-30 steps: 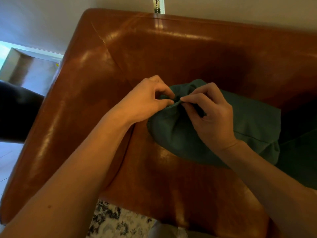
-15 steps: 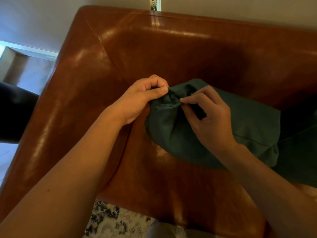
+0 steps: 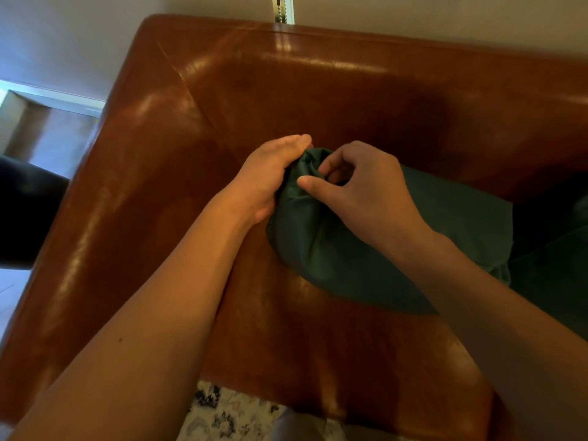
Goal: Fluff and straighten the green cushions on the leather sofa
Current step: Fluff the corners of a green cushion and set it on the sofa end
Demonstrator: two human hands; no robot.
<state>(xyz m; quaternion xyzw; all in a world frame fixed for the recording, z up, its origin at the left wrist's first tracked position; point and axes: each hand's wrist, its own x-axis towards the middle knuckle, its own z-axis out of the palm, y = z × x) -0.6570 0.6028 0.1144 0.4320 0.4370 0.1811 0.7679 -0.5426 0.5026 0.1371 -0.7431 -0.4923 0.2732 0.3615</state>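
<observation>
A dark green cushion (image 3: pixel 343 249) lies on the seat of the brown leather sofa (image 3: pixel 318 106), near its left corner. My left hand (image 3: pixel 270 173) lies flat against the cushion's left end, fingers straight and together, pressing its side. My right hand (image 3: pixel 359 189) sits on top of the same end, thumb and curled fingers pinching a bunched fold of the fabric. A second green cushion (image 3: pixel 553 275) lies in shadow at the right edge, partly cut off.
The sofa's left armrest (image 3: pixel 105 218) runs down the left side, its backrest across the top against a pale wall (image 3: pixel 445 17). A patterned rug (image 3: pixel 229 415) shows below the seat's front edge. A dark object (image 3: pixel 25 214) stands beyond the armrest.
My left hand let go of the pinched fabric and straightened flat against the cushion's end. My right hand shifted slightly and keeps its pinch.
</observation>
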